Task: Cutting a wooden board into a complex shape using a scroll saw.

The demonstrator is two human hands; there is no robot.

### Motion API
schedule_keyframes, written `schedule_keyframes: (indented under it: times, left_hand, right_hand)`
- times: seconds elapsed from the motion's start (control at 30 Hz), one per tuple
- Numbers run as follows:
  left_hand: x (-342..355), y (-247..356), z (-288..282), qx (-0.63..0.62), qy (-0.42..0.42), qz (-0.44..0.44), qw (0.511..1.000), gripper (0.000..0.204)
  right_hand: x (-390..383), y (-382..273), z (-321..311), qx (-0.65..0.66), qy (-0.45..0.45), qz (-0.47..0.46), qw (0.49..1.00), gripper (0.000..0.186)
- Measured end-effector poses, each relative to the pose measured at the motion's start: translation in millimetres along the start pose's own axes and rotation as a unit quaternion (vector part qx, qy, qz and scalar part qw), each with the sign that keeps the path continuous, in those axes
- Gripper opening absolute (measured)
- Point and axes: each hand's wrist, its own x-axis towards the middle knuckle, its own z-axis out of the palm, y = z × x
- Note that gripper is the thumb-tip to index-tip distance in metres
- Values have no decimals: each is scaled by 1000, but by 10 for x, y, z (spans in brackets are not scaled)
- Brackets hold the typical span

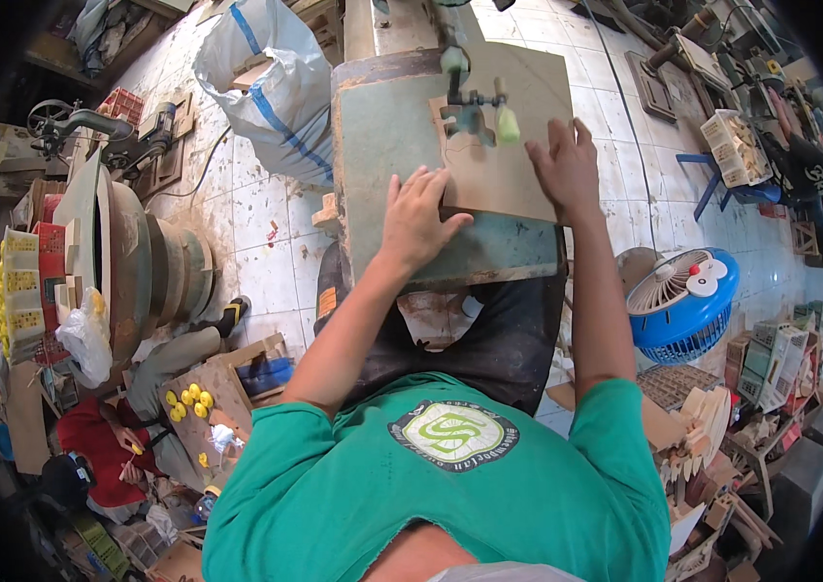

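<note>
A thin plywood board lies on the worn greenish table of a scroll saw. Its left side has a cut, notched edge, and a pencil line shows near it. Over the board hangs the saw's upper blade holder, with a pale green-yellow knob or wrapped part. My left hand rests flat at the board's near left corner, fingers stretched and thumb spread. At the right edge, my right hand touches the board with its fingers apart. The blade itself is too small to make out.
A white woven sack stands left of the saw table. To the right is a blue fan. Another person in red sits at lower left beside a wooden board with yellow pieces. Wood pieces are piled at lower right.
</note>
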Motion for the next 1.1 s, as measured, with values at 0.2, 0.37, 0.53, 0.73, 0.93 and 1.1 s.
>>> schedule_keyframes:
  times: [0.2,0.37,0.53,0.73,0.93,1.1]
  left_hand:
    - [-76,52,65,8,116,37,993,49]
    - [-33,-59,23,63,108,65,990,46]
    - [-14,-134,-45,74,103,74,989,44]
    - [30,-196,-118,90,87,78,989,44]
    - [69,-276,-203,97,62,78,990,45]
    - [106,-398,-309,100,29,89,991,48]
  right_hand:
    - [274,226,224,154,12,197,968,56]
    - [134,387,185,256,-51,228,938,51]
    - [-34,434,189,278,-40,252,926,54]
    - [-204,515,240,300,-14,276,913,60]
    - [-398,474,151,309,-6,282,908,63]
    - [-673,303,-79,258,-32,324,910,69]
